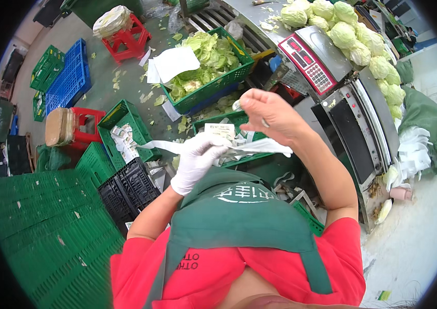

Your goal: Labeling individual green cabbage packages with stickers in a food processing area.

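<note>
My left hand (201,156), in a thin white glove, grips a limp, thin white glove (263,146) that stretches towards the right. A pale strip (162,145) runs from this hand to a heap of printed labels (124,139) in a green crate at the left. My right hand (274,116) is bare, raised above the loose glove, with a small, round, pale object (237,105) pinched at its fingertips; its kind is unclear. Beneath the hands, a green crate (257,156) holds a white printed block (219,130) and crumpled strips.
A green crate (212,84) of lettuce-like leaves stands ahead, white sheets (176,63) on its corner. At the right are a red-framed scale (307,63), a steel wrapping machine (357,127) and piled cabbages (357,52). Red stools (125,42) and stacked green crates (48,216) stand left.
</note>
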